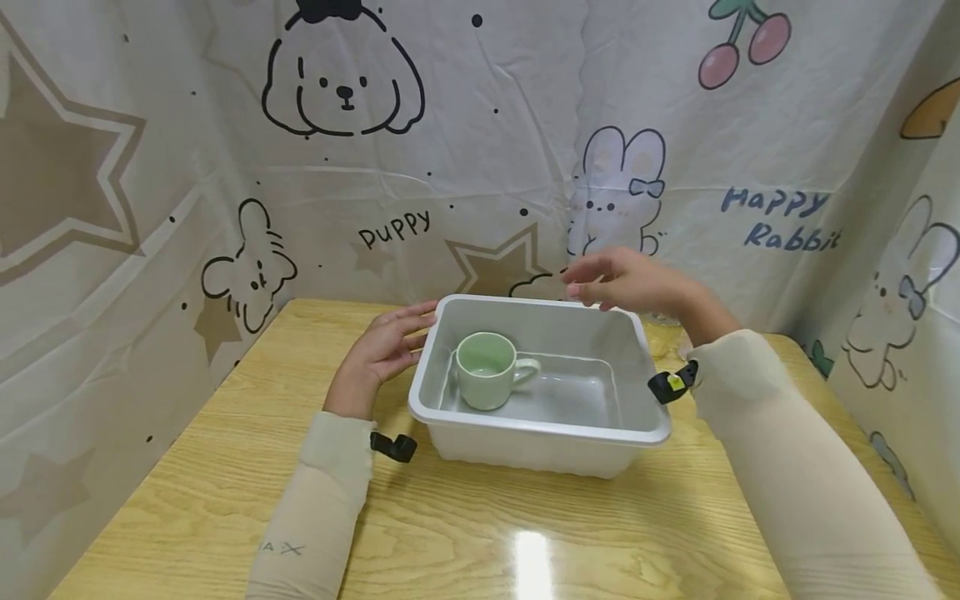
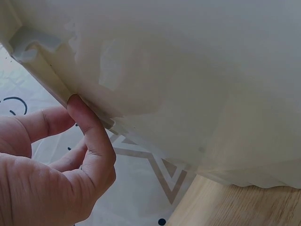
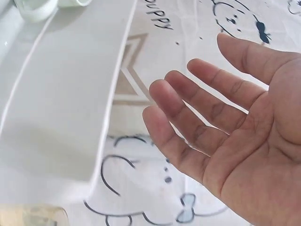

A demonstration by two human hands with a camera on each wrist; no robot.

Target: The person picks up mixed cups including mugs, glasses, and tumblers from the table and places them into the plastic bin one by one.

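A light grey plastic bin sits on the wooden table, with a pale green mug upright in its left part, handle to the right. My left hand is at the bin's left side, fingers extended toward its far left corner. In the left wrist view, the thumb touches the edge of the bin wall. Over the far right rim hovers my right hand, holding nothing. Its fingers are spread and gently bent, apart from the bin in the right wrist view.
A clear, see-through item lies behind the bin's right side, partly hidden by the right arm. Around the wooden table hangs a printed curtain with cartoon animals, close behind its far edge. Each wrist wears a black camera mount.
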